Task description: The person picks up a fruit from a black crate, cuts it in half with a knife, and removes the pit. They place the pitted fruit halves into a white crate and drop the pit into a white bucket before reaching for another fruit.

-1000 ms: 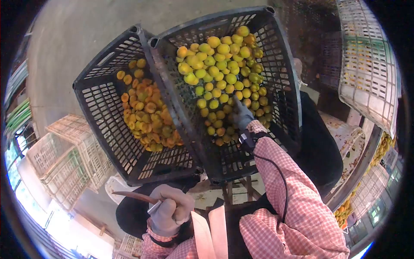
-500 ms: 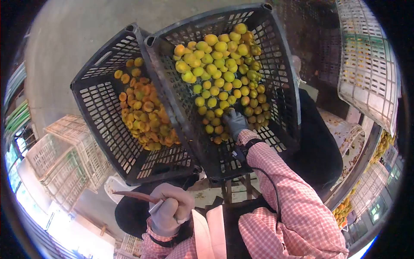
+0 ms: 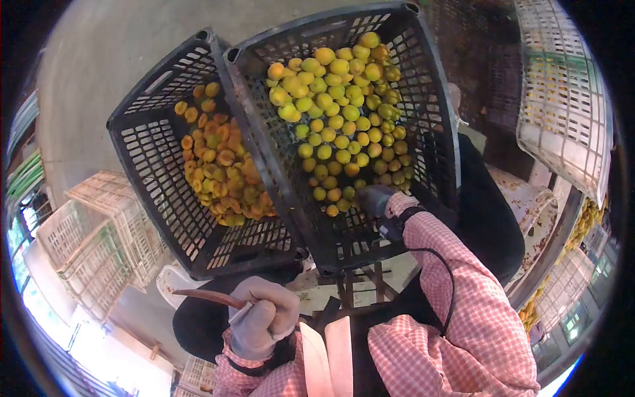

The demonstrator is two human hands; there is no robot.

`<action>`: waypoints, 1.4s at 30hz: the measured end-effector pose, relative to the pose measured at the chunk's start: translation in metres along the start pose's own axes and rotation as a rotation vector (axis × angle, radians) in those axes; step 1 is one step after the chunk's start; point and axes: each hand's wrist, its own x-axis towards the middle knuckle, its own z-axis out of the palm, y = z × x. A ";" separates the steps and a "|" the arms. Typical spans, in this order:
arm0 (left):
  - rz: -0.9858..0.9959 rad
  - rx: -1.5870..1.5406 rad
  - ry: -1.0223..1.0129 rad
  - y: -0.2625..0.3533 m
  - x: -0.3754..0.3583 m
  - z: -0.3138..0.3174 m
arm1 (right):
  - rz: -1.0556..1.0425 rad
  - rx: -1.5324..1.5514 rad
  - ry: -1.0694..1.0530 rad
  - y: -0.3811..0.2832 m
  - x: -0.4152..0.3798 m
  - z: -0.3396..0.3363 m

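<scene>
My left hand (image 3: 261,317), in a light grey glove, is closed round the handle of a knife (image 3: 210,298). Its thin, curved, brownish blade points left, below the left crate. My right hand (image 3: 375,200), in a darker grey glove, reaches into the near end of the right black crate (image 3: 436,86), against the yellow-green apricots (image 3: 338,122). Its fingers point down and are mostly hidden, so I cannot see whether they grip a fruit. In the left black crate (image 3: 149,159) lies a heap of orange, cut-looking apricot pieces (image 3: 221,159).
Pale plastic crates (image 3: 99,245) are stacked at the left. A larger white crate (image 3: 562,112) stands at the upper right, with more fruit (image 3: 529,311) beyond the right side. A rusty white surface (image 3: 529,205) is beside my right leg.
My right hand has moved a little right and down, nearer the crate's front wall. Some apricots near it have shifted. The left hand with the knife has barely moved.
</scene>
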 end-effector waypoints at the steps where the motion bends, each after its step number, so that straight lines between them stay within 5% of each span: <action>1: -0.002 0.016 0.032 0.000 0.000 0.000 | -0.008 0.002 -0.184 -0.010 0.002 0.006; 7: -0.079 0.112 0.031 0.002 0.004 -0.004 | -0.155 0.037 0.043 -0.080 0.013 -0.010; 9: -0.097 0.137 0.014 0.002 0.006 -0.006 | 0.004 -0.154 0.183 -0.091 0.021 -0.001; 13: -0.134 0.163 0.029 0.003 0.006 -0.005 | 0.108 -0.044 0.186 -0.090 0.029 -0.002; 15: -0.140 0.157 0.027 0.002 0.006 -0.006 | -0.216 -0.261 0.120 -0.064 0.045 0.015; 16: -0.121 0.117 0.012 0.000 0.005 -0.008 | -0.216 -0.262 0.117 -0.063 0.038 0.004; 18: -0.104 0.071 0.001 -0.004 0.003 -0.008 | -0.019 -0.236 0.310 -0.071 0.014 -0.032; 19: -0.097 0.063 -0.008 -0.004 0.003 -0.007 | 0.273 -0.250 0.116 -0.072 0.024 -0.036; 20: -0.084 0.058 -0.022 -0.004 0.004 -0.006 | 0.275 -0.253 0.126 -0.067 0.028 -0.039; 22: -0.074 0.083 -0.042 0.000 0.006 -0.005 | 0.715 0.594 0.197 -0.061 0.035 -0.041; 23: -0.077 0.105 -0.058 0.002 0.006 -0.004 | 0.712 0.599 0.197 -0.061 0.032 -0.051; 25: -0.079 0.139 0.005 0.002 0.006 0.001 | 0.136 0.157 0.027 -0.052 0.021 -0.074; 26: -0.080 0.166 0.070 0.001 0.005 0.006 | 0.110 0.711 0.335 -0.052 0.027 -0.060; 28: -0.073 0.089 0.079 0.003 0.008 0.014 | 0.150 1.672 0.167 -0.072 -0.012 -0.086; 29: -0.112 0.115 0.122 0.003 0.009 0.015 | 0.136 1.663 0.182 -0.075 -0.022 -0.092; 31: -0.106 0.174 0.121 -0.002 0.010 0.012 | -0.296 1.926 -0.078 -0.080 -0.043 -0.101; 34: -0.144 0.373 0.119 -0.001 0.009 0.017 | -0.374 2.058 -0.029 -0.131 -0.086 -0.121; 35: -0.109 0.334 0.082 -0.005 0.008 0.013 | -0.542 2.114 -0.178 -0.139 -0.100 -0.124; 38: 0.092 0.591 0.106 -0.026 0.007 0.009 | -0.717 1.964 -0.092 -0.174 -0.142 -0.118; 39: 0.277 0.920 0.112 -0.028 0.005 0.007 | -0.673 1.776 -0.025 -0.181 -0.156 -0.112; 40: 0.304 0.922 0.110 -0.029 -0.001 0.011 | -0.528 1.558 0.092 -0.200 -0.180 -0.113; 42: 0.618 1.550 0.254 -0.036 -0.015 0.022 | -0.576 1.373 0.303 -0.232 -0.210 -0.092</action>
